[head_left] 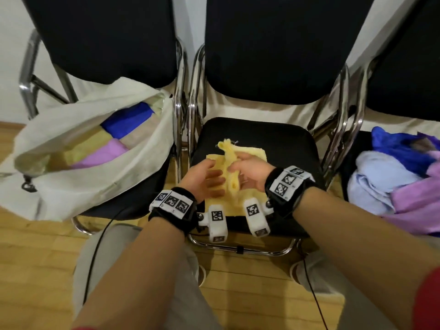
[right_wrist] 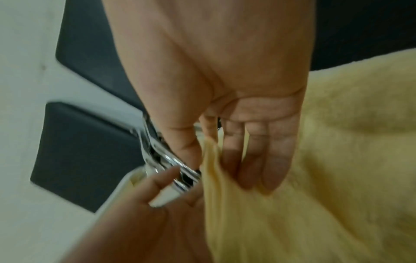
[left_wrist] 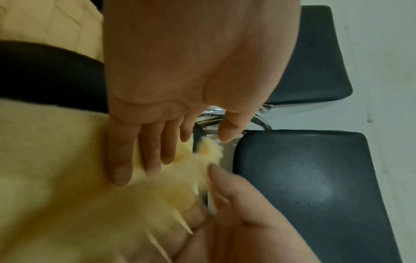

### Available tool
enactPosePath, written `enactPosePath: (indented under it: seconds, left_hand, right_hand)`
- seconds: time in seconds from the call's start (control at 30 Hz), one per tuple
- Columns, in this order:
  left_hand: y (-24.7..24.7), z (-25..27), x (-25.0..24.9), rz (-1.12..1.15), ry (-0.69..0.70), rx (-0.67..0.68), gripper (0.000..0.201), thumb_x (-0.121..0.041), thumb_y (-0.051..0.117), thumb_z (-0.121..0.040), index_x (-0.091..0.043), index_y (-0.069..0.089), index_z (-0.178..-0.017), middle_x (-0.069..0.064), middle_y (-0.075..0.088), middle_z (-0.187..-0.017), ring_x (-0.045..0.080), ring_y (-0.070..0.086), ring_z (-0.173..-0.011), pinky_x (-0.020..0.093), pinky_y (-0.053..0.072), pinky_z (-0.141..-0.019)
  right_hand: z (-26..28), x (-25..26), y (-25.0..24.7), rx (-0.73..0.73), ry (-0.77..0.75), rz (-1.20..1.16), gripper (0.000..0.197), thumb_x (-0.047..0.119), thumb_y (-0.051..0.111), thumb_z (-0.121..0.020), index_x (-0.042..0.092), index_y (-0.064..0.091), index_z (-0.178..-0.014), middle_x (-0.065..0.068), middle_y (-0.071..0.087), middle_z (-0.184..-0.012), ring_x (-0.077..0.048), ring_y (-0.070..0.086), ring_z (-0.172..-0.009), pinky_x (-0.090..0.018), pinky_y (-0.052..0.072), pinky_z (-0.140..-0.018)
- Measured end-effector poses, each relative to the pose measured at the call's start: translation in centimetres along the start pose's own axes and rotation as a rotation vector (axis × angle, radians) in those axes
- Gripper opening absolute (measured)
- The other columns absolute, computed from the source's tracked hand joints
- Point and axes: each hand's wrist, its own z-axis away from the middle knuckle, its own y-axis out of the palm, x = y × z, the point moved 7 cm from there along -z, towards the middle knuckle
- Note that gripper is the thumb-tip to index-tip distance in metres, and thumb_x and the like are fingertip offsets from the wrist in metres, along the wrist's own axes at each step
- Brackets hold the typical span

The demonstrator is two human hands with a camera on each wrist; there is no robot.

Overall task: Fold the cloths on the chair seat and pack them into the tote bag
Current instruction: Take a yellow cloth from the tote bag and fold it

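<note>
A yellow cloth [head_left: 256, 152] lies spread on the black seat of the middle chair [head_left: 273, 136]. Its middle is drawn up into a ridge running away from me. My right hand [head_left: 234, 166] pinches that ridge between thumb and fingers. In the right wrist view the yellow cloth [right_wrist: 349, 160] rises between the thumb and fingers of my right hand [right_wrist: 216, 169]. My left hand [head_left: 214, 179] has straight fingers laid against the ridge's left side. In the left wrist view, my left hand [left_wrist: 180, 153] presses the yellow cloth [left_wrist: 56, 178], thumb apart. The cream tote bag [head_left: 83, 186] lies open on the left chair.
Inside the bag lie folded cloths, among them a blue one [head_left: 128, 117] and a purple one [head_left: 102, 156]. A loose pile of light blue, purple and dark blue cloths [head_left: 385, 182] sits on the right chair. Chrome chair frames [head_left: 183, 120] stand between the seats. Wooden floor lies below.
</note>
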Motion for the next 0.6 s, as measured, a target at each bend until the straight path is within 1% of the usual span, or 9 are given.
enactPosePath:
  seconds: [0.07, 0.1, 0.17, 0.27, 0.3, 0.37, 0.47, 0.53, 0.6]
  left_hand:
    - [-0.4, 0.0, 0.0, 0.022, -0.001, -0.014, 0.02, -0.025, 0.052, -0.098, -0.013, 0.061, -0.085, 0.004, 0.06, -0.075, 0.016, 0.058, -0.058, 0.028, 0.048, -0.057]
    - [-0.6, -0.1, -0.1, 0.025, 0.01, -0.031, 0.018, -0.023, 0.051, -0.099, -0.013, 0.061, -0.088, 0.004, 0.06, -0.074, 0.016, 0.058, -0.06, 0.027, 0.046, -0.057]
    - [-0.9, -0.4, -0.4, -0.018, 0.06, -0.039, 0.013, -0.017, 0.052, -0.098, -0.013, 0.061, -0.107, 0.007, 0.064, -0.089, 0.02, 0.062, -0.074, 0.03, 0.049, -0.063]
    - [-0.9, -0.3, -0.9, -0.156, 0.135, -0.042, 0.043, -0.007, 0.056, -0.094, -0.03, 0.045, -0.129, 0.008, 0.063, -0.113, 0.025, 0.064, -0.096, 0.04, 0.056, -0.078]
    - [-0.7, 0.0, -1.1, -0.23, 0.166, -0.047, 0.054, -0.003, 0.057, -0.093, -0.035, 0.041, -0.133, 0.006, 0.061, -0.116, 0.024, 0.063, -0.1, 0.04, 0.055, -0.077]
    - [-0.3, 0.2, -1.6, -0.383, 0.245, -0.047, 0.065, 0.002, 0.059, -0.09, -0.032, 0.04, -0.141, 0.006, 0.058, -0.12, 0.02, 0.06, -0.1, 0.033, 0.052, -0.072]
    - [0.3, -0.1, -1.6, -0.581, 0.315, -0.082, 0.054, 0.005, 0.062, -0.086, -0.021, 0.057, -0.133, 0.006, 0.059, -0.12, 0.014, 0.06, -0.092, 0.024, 0.05, -0.071]
    - [0.3, -0.1, -1.4, -0.679, 0.322, -0.134, 0.05, 0.006, 0.063, -0.082, -0.019, 0.064, -0.125, 0.003, 0.06, -0.114, 0.01, 0.059, -0.084, 0.02, 0.049, -0.064]
    - [0.2, -0.3, -1.3, -0.759, 0.331, -0.177, 0.053, 0.009, 0.061, -0.078, -0.021, 0.065, -0.122, 0.003, 0.058, -0.118, 0.016, 0.06, -0.09, 0.02, 0.047, -0.061]
  right_hand:
    - [-0.4, -0.9, 2.3, 0.064, 0.015, 0.09, 0.034, 0.013, 0.062, -0.095, 0.033, 0.056, -0.122, -0.009, 0.068, -0.086, -0.02, 0.066, -0.07, -0.036, 0.059, -0.07]
    - [-0.7, -1.4, 2.8, 0.072, 0.019, 0.115, 0.04, 0.015, 0.064, -0.095, 0.031, 0.054, -0.13, -0.012, 0.068, -0.088, -0.023, 0.066, -0.074, -0.039, 0.059, -0.074]
    - [-1.1, -1.8, 2.7, 0.063, 0.015, 0.097, 0.044, 0.014, 0.063, -0.095, 0.025, 0.054, -0.136, -0.015, 0.068, -0.092, -0.026, 0.067, -0.082, -0.042, 0.059, -0.08]
    - [-1.0, -2.0, 1.0, 0.049, 0.013, 0.055, 0.039, 0.008, 0.062, -0.094, 0.02, 0.059, -0.131, -0.013, 0.07, -0.1, -0.027, 0.071, -0.089, -0.04, 0.061, -0.079]
    - [-0.9, -2.1, 0.3, 0.037, 0.007, 0.049, 0.036, 0.007, 0.062, -0.093, 0.019, 0.061, -0.127, -0.013, 0.069, -0.101, -0.026, 0.071, -0.088, -0.039, 0.062, -0.077]
    - [-0.6, -2.5, -0.9, 0.005, -0.011, 0.066, 0.031, 0.007, 0.062, -0.093, 0.018, 0.064, -0.122, -0.014, 0.068, -0.099, -0.024, 0.069, -0.082, -0.037, 0.062, -0.073]
    - [-0.1, -3.1, -2.2, -0.038, -0.047, 0.163, 0.029, 0.006, 0.063, -0.091, 0.018, 0.066, -0.116, -0.014, 0.07, -0.097, -0.022, 0.068, -0.08, -0.035, 0.061, -0.072]
    - [0.3, -3.4, -2.9, -0.065, -0.079, 0.256, 0.03, 0.004, 0.064, -0.088, 0.019, 0.067, -0.114, -0.013, 0.07, -0.097, -0.02, 0.069, -0.078, -0.032, 0.061, -0.069]
    - [0.6, -3.7, -3.4, -0.072, -0.119, 0.352, 0.029, 0.005, 0.063, -0.088, 0.018, 0.068, -0.113, -0.012, 0.069, -0.094, -0.019, 0.068, -0.077, -0.034, 0.062, -0.071]
